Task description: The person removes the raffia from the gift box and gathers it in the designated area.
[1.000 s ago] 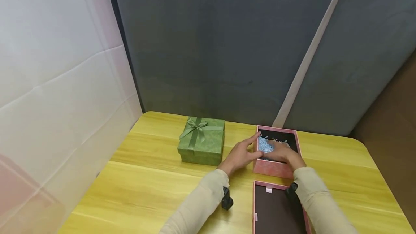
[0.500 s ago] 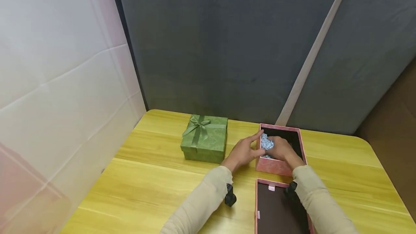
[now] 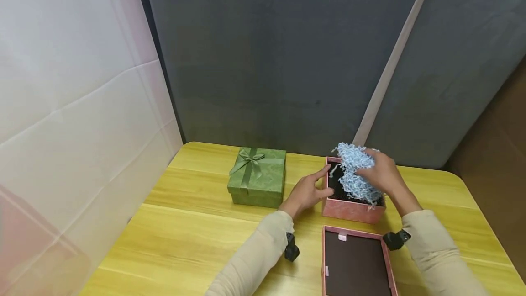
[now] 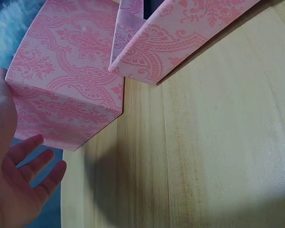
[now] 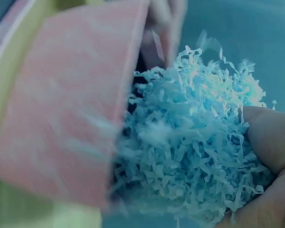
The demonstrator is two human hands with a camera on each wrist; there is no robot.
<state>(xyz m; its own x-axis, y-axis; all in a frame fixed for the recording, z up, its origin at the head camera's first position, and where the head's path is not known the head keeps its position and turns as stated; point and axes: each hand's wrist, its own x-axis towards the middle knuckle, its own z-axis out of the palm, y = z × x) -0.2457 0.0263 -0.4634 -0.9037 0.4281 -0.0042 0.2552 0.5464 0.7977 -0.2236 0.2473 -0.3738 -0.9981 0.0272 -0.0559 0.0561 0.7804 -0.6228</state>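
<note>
A clump of pale blue shredded paper [image 3: 358, 172] is lifted at the mouth of the open pink box [image 3: 349, 210]. My right hand [image 3: 384, 172] grips it from the right, fingers and thumb on its sides; the right wrist view shows the crinkled shredded paper [image 5: 194, 142] up close. At the box's left wall, my left hand [image 3: 306, 194] touches the rim with its thumb and a finger. In the left wrist view, the left hand's [image 4: 14, 175] other fingers are spread loosely beside the patterned pink box [image 4: 66, 71]. The clump hides part of the dark interior.
The pink box lid [image 3: 356, 264], dark inside, lies upturned in front of the box. A green gift box [image 3: 258, 179] with a ribbon bow stands to the left on the yellow wooden table [image 3: 176, 245]. A grey curtain [image 3: 255, 58] hangs behind.
My right hand has come up and to the right out of the pink box with the clump of shredded paper. My left hand stays at the box's left rim.
</note>
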